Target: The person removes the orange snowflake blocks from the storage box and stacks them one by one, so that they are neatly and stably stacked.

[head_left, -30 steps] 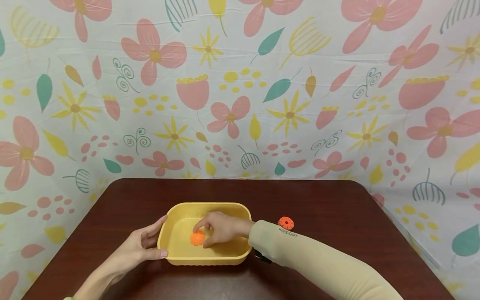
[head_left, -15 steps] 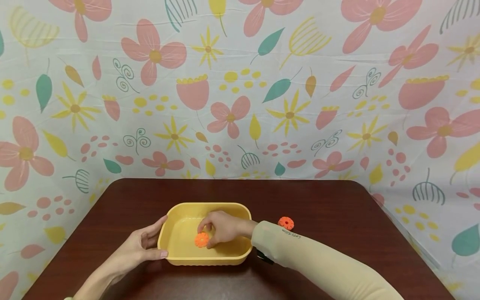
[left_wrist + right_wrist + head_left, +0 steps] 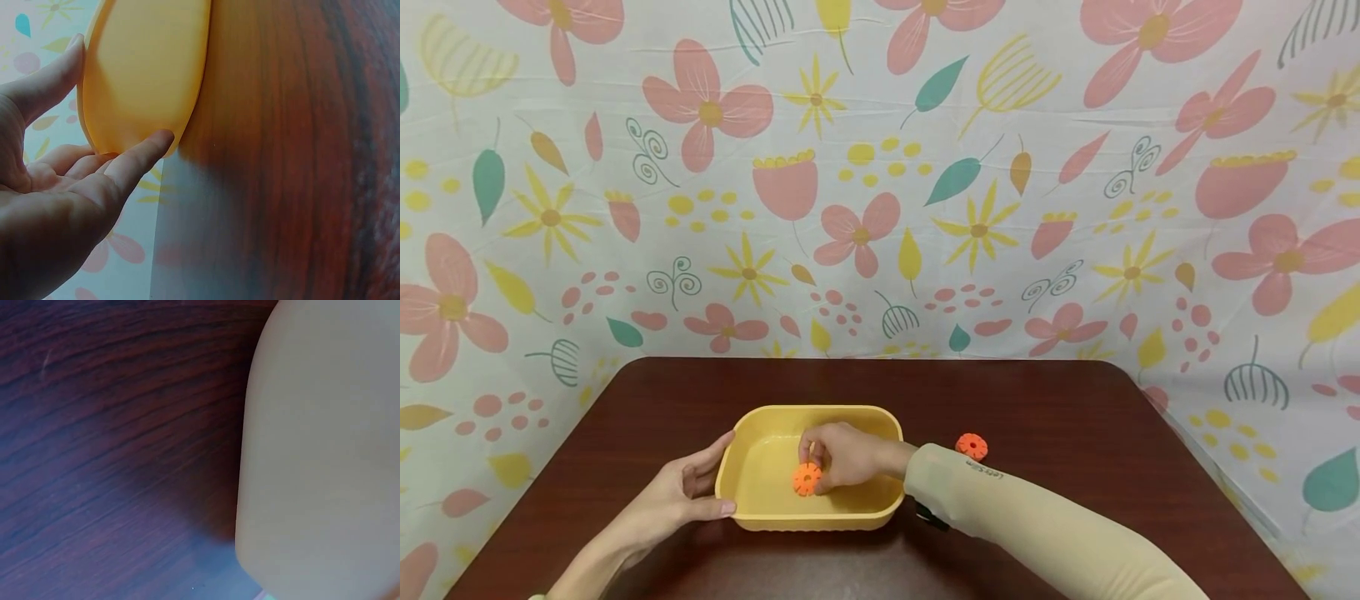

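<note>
A yellow plastic basin stands on the dark wooden table. My left hand holds its left end, thumb at the front corner and index finger at the back corner. The left wrist view shows the left hand spread around the basin's end, the other fingers bent below. Inside the basin, my right hand pinches an orange notched disc between thumb and fingers. The disc is tilted with its flat face to the head camera. In the right wrist view the basin's outer wall hides the right hand.
A second orange notched disc lies on the table right of the basin, just behind the right sleeve. A flower-print cloth hangs behind the table's far edge.
The right hand has drawn the orange notched disc slightly to the right inside the basin, and its face has turned up toward the head camera. The left hand and the basin stay in place.
</note>
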A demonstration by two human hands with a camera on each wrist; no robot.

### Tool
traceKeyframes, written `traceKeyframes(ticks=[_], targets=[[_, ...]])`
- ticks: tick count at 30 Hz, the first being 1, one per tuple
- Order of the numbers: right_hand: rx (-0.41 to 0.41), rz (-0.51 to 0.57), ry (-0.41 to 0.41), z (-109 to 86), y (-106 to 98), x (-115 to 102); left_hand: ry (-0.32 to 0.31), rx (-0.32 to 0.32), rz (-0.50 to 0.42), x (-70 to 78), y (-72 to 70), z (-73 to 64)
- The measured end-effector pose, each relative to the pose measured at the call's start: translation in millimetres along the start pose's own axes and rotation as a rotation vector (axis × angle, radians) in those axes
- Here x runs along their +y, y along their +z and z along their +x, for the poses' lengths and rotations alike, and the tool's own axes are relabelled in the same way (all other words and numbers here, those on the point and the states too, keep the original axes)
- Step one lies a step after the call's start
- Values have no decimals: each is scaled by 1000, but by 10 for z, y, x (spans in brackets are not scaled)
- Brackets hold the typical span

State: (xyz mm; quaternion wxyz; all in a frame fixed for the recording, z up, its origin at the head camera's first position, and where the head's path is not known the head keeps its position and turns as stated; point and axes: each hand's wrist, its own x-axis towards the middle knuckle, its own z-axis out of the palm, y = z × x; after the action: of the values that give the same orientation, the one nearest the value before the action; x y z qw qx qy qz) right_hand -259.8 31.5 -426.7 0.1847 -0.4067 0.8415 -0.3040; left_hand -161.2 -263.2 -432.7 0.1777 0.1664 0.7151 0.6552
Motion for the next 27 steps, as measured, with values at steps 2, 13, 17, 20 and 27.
traceKeyframes(ticks=[2, 13, 17, 20, 27], targets=[[-4, 0, -1, -3, -1, 13, 4, -3, 0, -1, 2, 1], [-15, 25, 1, -11, -1, 66, -4, 5, 2, -2, 5, -4], [-15, 50, 2, -26, -8, 78, -7, 5, 12, 2, 7, -9], [-11, 69, 6, -36, -16, 87, -11, 7, 15, 6, 7, -13], [6, 93, -27, -50, -54, 80, -14, 10, 16, 3, 4, -15]])
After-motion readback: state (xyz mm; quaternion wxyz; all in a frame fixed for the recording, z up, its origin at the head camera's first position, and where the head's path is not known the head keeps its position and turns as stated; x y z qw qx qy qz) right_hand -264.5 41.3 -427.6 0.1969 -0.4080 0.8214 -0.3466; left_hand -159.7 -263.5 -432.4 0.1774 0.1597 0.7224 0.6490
